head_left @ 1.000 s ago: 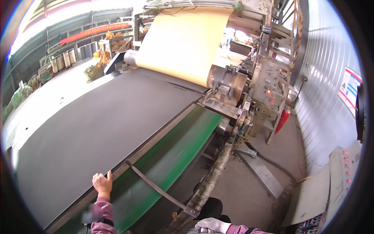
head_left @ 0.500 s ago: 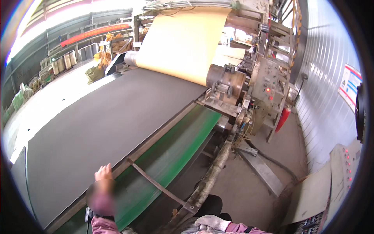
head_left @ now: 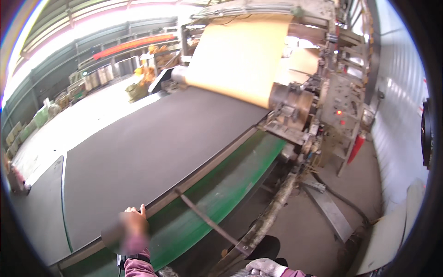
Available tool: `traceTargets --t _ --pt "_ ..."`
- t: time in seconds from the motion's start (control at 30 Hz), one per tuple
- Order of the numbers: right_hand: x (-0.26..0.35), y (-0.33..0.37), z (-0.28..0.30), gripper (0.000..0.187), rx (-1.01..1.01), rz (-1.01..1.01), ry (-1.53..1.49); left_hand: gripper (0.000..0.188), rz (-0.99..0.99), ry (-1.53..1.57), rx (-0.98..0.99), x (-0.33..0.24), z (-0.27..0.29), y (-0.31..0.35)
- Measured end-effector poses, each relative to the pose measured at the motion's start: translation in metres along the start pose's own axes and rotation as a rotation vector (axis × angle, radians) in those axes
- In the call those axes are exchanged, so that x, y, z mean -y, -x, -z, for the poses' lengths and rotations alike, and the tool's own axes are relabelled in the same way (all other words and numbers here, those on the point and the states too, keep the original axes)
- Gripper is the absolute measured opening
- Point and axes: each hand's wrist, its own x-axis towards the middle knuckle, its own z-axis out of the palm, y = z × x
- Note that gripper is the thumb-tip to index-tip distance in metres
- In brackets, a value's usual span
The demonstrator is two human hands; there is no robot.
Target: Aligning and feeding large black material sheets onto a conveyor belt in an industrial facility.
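Note:
My bare left hand (head_left: 136, 220) reaches over the near edge of a wide dark grey sheet (head_left: 152, 143). Its fingers lie stretched out at the sheet's edge, the thumb a little apart; the wrist side is smeared. A metal side rail (head_left: 161, 201) runs along this edge, with a green belt (head_left: 217, 180) below it. At the bottom of the view, my right hand (head_left: 265, 267) wears a pale glove and rests low by my knees. Its fingers look curled over grey textured cloth, and what they hold, if anything, is hidden.
Yellow-tan sheeting (head_left: 237, 60) hangs to a roller (head_left: 295, 104) at the machine's far end. A control panel (head_left: 341, 104) with red lights stands right of it. A thin crossbar (head_left: 210, 219) spans to a worn pipe (head_left: 272, 212). A metal plate (head_left: 328, 210) lies on the floor.
The view has swung left, so the machine sits further right. A crosswise seam and more sheet now show at left. My left hand stays at the edge, its thumb more apart; my right stays low.

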Motion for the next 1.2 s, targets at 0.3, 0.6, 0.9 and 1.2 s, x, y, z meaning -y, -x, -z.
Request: traceTargets --t 0.3,0.6,0.9,1.2 --pt "-0.006 -0.003 0.006 0.023 -0.039 0.036 0.019 0.042 -0.123 0.292 0.057 -0.008 0.001 -0.021" --pt "0.004 -0.015 0.01 0.023 0.032 -0.217 0.049 0.046 -0.029 0.152 0.264 0.104 0.031 -0.014" --pt "0.011 0.001 0.0 0.021 -0.008 -0.032 -0.068 0.046 -0.117 0.132 0.216 -0.066 0.015 -0.018" --pt "0.008 -0.015 -0.005 0.022 -0.05 -0.263 0.076 0.051 -0.281 0.341 0.217 -0.155 -0.036 -0.04"
